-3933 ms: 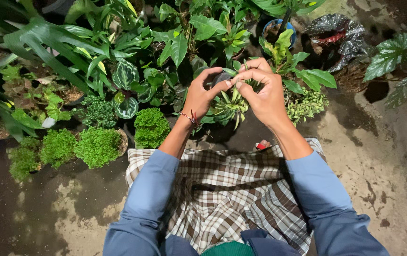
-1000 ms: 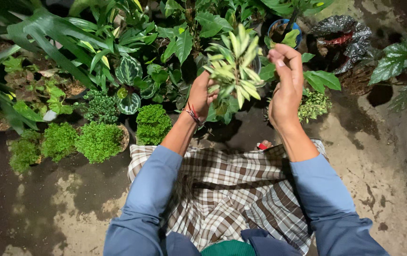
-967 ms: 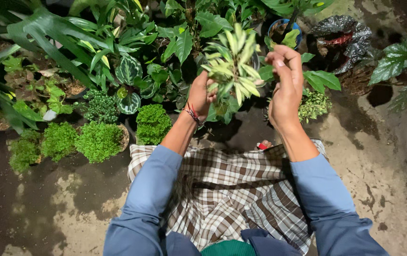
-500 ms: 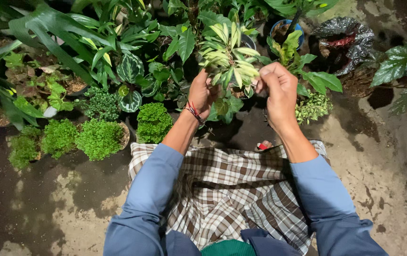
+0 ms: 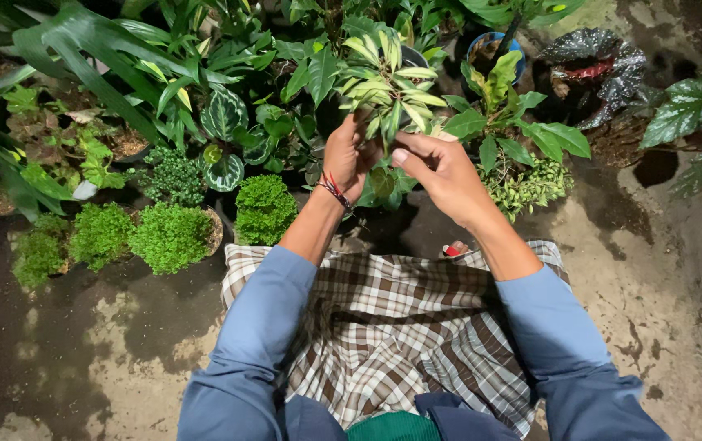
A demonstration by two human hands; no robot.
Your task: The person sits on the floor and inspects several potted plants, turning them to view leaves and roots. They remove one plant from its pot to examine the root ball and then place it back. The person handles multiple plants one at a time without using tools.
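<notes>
Head view, looking down over a plaid cloth (image 5: 400,327) spread across the person's lap at the bottom centre of the frame. Both hands are raised to the upper middle of the picture, close together around a small variegated plant (image 5: 387,86) with pale yellow-green striped leaves. The left hand (image 5: 349,155), with a red thread bracelet (image 5: 334,189) at the wrist, is closed on the plant's base from the left. The right hand (image 5: 441,167) sits just beside it, thumb and fingers pinched together at the plant's lower leaves; whether they grip a leaf cannot be told. Round mossy green plants (image 5: 171,237) stand in small pots at the left, a dark begonia (image 5: 592,61) at the upper right, and bare wet concrete ground (image 5: 653,310) lies on the right.
</notes>
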